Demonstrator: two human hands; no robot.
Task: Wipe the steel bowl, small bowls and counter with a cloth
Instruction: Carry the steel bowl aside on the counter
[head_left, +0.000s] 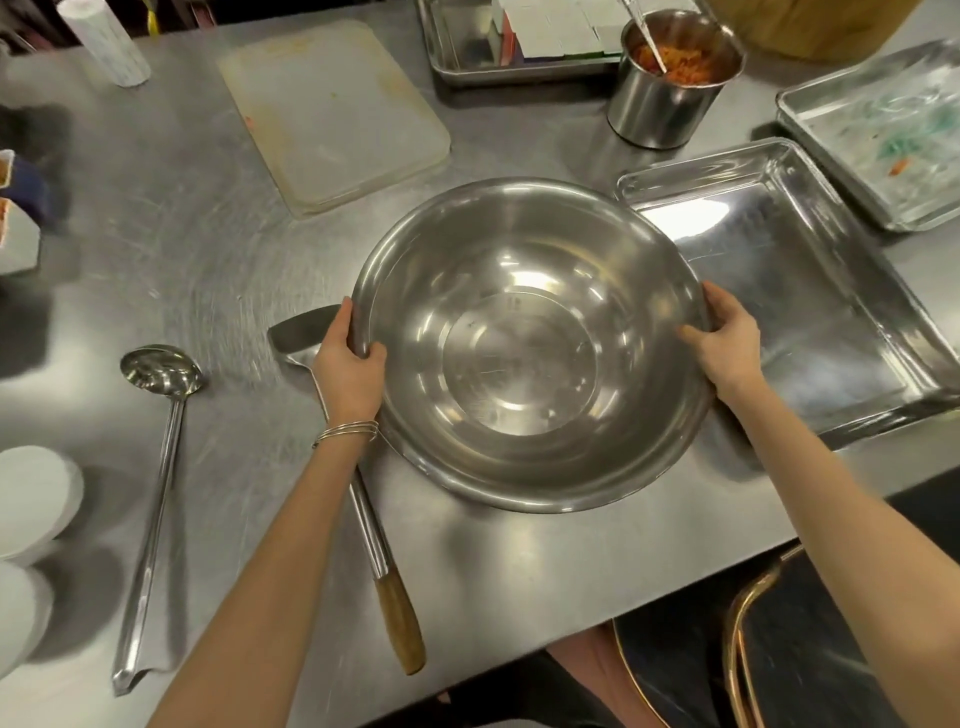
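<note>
A large empty steel bowl (524, 343) sits on the steel counter (171, 249) in front of me. My left hand (349, 364) grips the bowl's left rim, thumb inside, with thin bangles on the wrist. My right hand (724, 345) grips the right rim, fingers curled over the edge. The bowl's right side overlaps the near-left corner of a steel tray. No cloth is in view. White bowls (31, 499) show at the left edge, partly cut off.
A ladle (156, 467) lies to the left. A spatula with a wooden handle (363, 499) lies under my left arm. An empty steel tray (810, 291) is to the right, a smeared tray (883, 130) behind it. Cutting board (332, 114), steel cup with red food (670, 78) and a box tray (467, 47) stand at the back.
</note>
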